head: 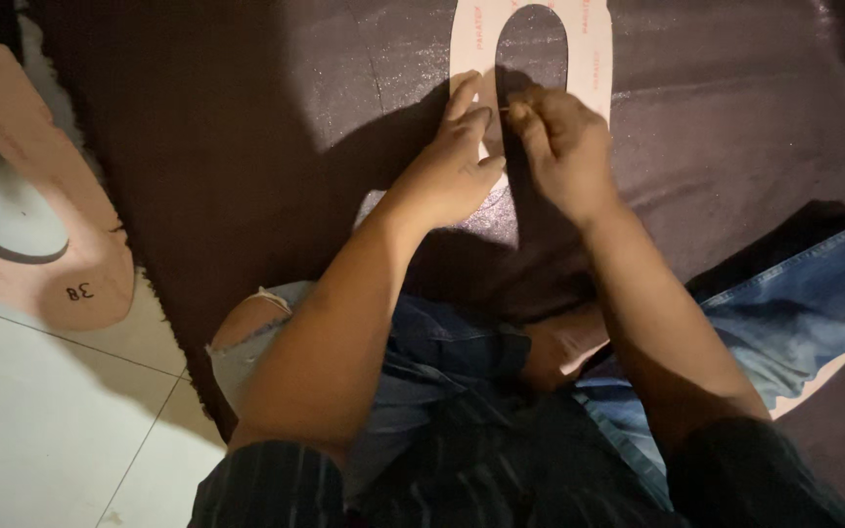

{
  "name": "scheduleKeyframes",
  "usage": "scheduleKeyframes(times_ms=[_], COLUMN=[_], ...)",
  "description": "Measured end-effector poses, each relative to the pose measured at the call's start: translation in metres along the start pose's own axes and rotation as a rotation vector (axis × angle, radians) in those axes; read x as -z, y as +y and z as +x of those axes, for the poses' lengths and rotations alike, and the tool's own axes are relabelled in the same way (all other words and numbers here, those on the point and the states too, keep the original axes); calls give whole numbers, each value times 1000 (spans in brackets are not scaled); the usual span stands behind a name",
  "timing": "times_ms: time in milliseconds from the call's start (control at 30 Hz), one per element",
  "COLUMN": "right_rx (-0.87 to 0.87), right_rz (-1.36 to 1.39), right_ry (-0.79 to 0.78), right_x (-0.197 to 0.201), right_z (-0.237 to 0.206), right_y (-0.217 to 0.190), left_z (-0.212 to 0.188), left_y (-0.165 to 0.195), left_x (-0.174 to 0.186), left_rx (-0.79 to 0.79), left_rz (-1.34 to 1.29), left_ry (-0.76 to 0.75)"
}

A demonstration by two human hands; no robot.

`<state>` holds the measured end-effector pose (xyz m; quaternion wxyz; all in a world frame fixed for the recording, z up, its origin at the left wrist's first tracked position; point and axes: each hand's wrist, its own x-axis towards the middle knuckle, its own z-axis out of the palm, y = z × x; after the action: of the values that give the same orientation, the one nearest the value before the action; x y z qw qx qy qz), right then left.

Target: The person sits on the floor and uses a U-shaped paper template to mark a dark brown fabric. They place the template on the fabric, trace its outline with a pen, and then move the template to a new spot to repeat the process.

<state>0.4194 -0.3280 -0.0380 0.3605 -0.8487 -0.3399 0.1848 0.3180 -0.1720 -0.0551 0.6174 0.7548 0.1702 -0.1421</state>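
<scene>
Fingers of our left hand point(457, 161) lie pressed together and flat, holding down the near left limb of a pale pink cardboard pattern point(594, 49). Fingers of our right hand point(564, 147) are curled and pinched at the tips on something thin; it is too small and dark for us to tell what. The two hands touch at the fingertips, right over the near end of the pattern's cut-out.

Nearest to us are our two knees in blue jeans point(794, 313), the left one showing through a torn hole, and our two dark striped sleeves point(276, 489). Beyond them, our two forearms reach toward 12 o'clock.

We count one pattern under the hands. It is an elongated horseshoe shape with a long oval opening, its long axis running from 6 to 12 o'clock, its rounded end pointing to 12 and running out of view at the top edge. It lies flat on one sheet of dark brown, faintly glittering fabric point(246, 127) that covers most of the floor before us.

At 9 o'clock, well apart from the hands, lies one second cardboard template point(70, 225), tan, with handwriting at its near end, resting partly on the white tiled floor point(41, 411); its long axis runs from about 5 to 11 o'clock.
</scene>
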Motion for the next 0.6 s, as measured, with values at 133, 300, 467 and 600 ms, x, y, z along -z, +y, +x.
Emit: scheduleKeyframes(times_ms=[133,300,467,600], right_rx=[62,-64,-57,21], right_rz=[-86,70,167,-2], right_ry=[-85,-63,-39,-50], right_x=[11,9,4,2], right_z=[-41,-82,-85,-82], right_y=[-5,4,9,5], left_z=[4,8,11,11], left_y=[-11,-23,-28,-28], left_x=[-5,-11,-10,-8], left_rx=[-91,-98,-90,-76], left_rz=[-14,-41,-53,-56], left_ry=[47,57,46,52])
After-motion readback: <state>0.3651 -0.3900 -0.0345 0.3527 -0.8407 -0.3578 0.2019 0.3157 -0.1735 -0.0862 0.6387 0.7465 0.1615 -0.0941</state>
